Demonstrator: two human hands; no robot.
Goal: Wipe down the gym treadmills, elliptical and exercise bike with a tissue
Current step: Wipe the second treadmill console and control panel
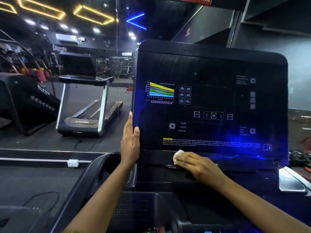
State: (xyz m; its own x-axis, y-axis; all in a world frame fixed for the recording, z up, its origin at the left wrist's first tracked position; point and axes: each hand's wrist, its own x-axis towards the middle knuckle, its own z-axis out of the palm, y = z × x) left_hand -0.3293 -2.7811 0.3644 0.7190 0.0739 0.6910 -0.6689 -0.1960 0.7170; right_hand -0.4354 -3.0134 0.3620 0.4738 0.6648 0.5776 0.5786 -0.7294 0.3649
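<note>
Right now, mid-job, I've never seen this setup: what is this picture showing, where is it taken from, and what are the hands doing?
It is one view from a camera on the person's head, looking down at two bare hands. The big dark panel is a treadmill console. The left hand lies flat along its left edge. The right hand holds a white tissue against its bottom edge. A second treadmill stands further left.
</note>
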